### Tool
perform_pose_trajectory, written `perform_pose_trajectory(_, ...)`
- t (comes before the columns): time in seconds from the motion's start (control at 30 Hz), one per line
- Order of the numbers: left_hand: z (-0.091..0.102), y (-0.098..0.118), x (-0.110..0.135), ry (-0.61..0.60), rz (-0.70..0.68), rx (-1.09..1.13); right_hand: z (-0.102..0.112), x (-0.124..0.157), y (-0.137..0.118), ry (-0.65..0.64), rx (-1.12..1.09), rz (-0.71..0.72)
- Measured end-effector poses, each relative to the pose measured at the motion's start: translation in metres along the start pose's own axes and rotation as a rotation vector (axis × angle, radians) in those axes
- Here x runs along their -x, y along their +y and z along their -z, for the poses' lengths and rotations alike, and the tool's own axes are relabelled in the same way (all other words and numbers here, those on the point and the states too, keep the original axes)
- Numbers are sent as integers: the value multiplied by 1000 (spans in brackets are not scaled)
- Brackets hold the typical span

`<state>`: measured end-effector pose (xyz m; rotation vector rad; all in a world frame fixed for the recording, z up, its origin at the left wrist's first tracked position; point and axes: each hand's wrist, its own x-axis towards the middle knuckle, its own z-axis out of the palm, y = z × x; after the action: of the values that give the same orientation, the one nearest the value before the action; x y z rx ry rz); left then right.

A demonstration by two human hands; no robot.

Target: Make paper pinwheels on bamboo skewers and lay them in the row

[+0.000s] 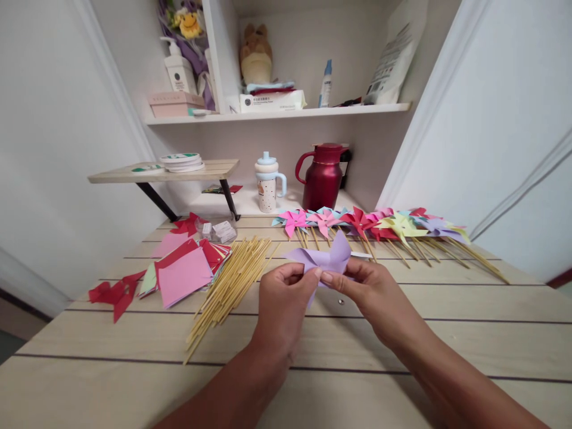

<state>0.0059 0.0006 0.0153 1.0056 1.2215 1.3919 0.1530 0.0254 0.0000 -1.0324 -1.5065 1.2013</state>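
Both my hands hold a lilac paper pinwheel (328,257) just above the wooden table (447,310). My left hand (281,301) pinches its lower left part with curled fingers. My right hand (370,289) pinches the middle from the right, thumb and forefinger pressed together. A loose bundle of thin wooden sticks (230,280) lies just left of my left hand. Left of the sticks sits a stack of pink and red paper squares (183,271).
A row of finished coloured pinwheels on sticks (379,229) lies across the far side of the table. Red folded paper (116,293) lies at the left edge. Behind stand a dark red jug (322,177), a spouted cup (268,183) and shelves with boxes and bottles.
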Motion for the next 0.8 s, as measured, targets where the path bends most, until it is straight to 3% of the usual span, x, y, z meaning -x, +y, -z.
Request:
perform_pose_trajectory(0.3,-1,-2,0,21,-39,-59,0,-2,-9,99,-43,8)
perform_pose_trajectory(0.6,0,2,2,58,-186,-186,1,-2,-11,63,-110,-87)
perform_pose_trajectory(0.8,-2,2,2,98,-221,-194,2,0,-5,107,32,23)
